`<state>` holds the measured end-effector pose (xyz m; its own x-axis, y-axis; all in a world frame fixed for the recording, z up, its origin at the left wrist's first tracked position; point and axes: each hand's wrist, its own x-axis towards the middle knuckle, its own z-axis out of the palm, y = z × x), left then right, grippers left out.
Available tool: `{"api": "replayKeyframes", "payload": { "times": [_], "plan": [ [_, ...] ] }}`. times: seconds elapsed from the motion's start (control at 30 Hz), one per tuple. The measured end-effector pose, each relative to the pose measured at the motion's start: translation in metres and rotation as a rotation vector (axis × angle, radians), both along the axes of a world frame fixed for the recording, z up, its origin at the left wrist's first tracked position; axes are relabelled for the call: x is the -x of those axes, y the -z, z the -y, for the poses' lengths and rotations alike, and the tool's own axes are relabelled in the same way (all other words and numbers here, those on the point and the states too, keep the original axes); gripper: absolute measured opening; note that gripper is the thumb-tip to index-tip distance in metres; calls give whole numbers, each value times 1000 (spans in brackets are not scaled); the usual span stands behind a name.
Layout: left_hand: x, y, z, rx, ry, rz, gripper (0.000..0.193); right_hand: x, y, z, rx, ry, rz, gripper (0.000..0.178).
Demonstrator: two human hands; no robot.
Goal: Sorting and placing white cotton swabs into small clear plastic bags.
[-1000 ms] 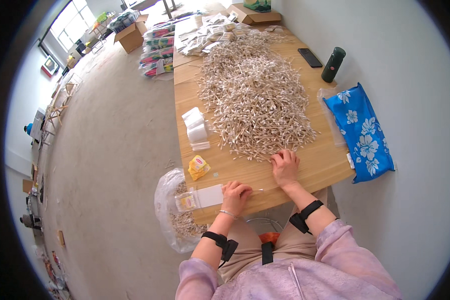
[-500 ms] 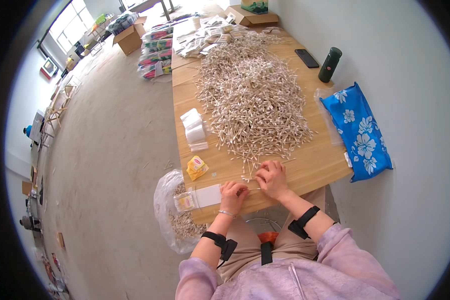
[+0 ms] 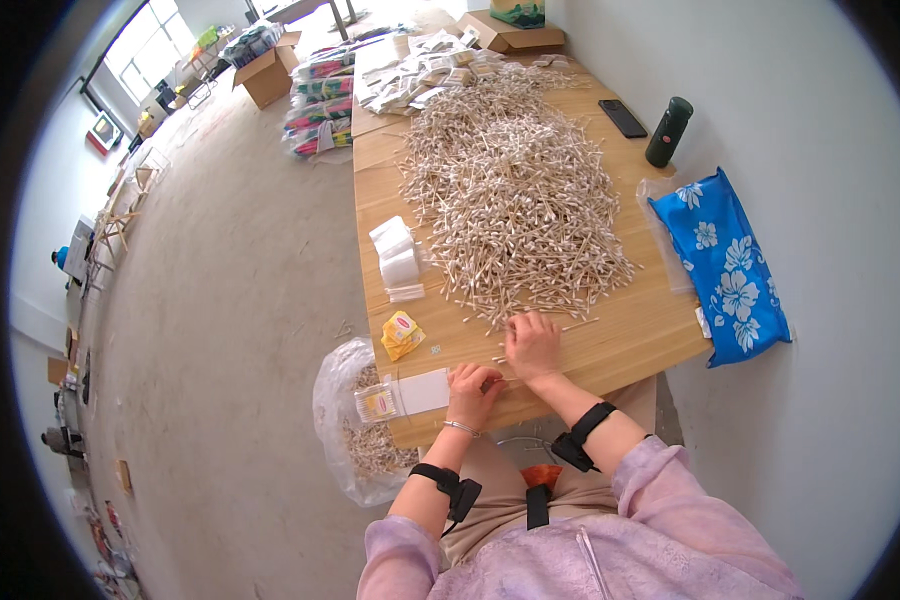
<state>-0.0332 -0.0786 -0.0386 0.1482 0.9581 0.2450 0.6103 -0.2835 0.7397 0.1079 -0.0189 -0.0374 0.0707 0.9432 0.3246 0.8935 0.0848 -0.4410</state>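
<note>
A large heap of cotton swabs (image 3: 520,200) with white tips covers much of the wooden table. At its near edge is my right hand (image 3: 533,345), fingers bent down and closed among the loose swabs, fingertips hidden. My left hand (image 3: 476,392) stays close to the table's front edge, its thumb and fingers pinched on a cotton swab whose thin end pokes out to the right. Beside my left hand lies a white rectangular sheet or bag (image 3: 425,391). Further left, a clear packet of swabs (image 3: 377,404) with a yellow label sits at the table's corner.
Yellow cards (image 3: 402,335) and a stack of white bags (image 3: 396,255) line the left edge. A phone (image 3: 622,118), dark bottle (image 3: 669,132) and blue flowered package (image 3: 727,268) are at the right, near the wall. A plastic sack of swabs (image 3: 332,410) stands below the left corner.
My right hand has moved forward, away from my left hand, to the heap's near edge. My left hand keeps its pinch by the white sheet. The whole view has shifted slightly.
</note>
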Motion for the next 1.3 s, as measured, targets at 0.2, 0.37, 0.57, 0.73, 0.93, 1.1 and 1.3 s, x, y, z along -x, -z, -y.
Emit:
{"api": "replayKeyframes", "payload": {
  "times": [0.2, 0.37, 0.57, 0.73, 0.93, 1.1, 1.3],
  "plan": [
    [2, 1, 0, -7, -1, 7, 14, -32, -2, -5, -52, -71, -86, 7],
    [3, 3, 1, -13, -8, 2, 15, -26, -14, 11, 92, -388, -163, 6],
    [-2, -7, 2, 70, -36, 44, 50, -50, -11, 17, -44, -212, -264, 8],
    [2, -7, 3, -1, -25, -93, 79, -43, -20, 40, 0, -288, -135, 11],
    [-6, -14, 0, -13, -60, -44, 82, -48, -14, 33, -31, -227, -244, 15],
    [0, -9, -1, 24, -41, -107, 79, -50, -21, 31, 116, -275, -83, 9],
    [-2, -9, -2, 28, -47, -45, 77, -49, -16, 26, 107, -385, 50, 11]
  ]
}}
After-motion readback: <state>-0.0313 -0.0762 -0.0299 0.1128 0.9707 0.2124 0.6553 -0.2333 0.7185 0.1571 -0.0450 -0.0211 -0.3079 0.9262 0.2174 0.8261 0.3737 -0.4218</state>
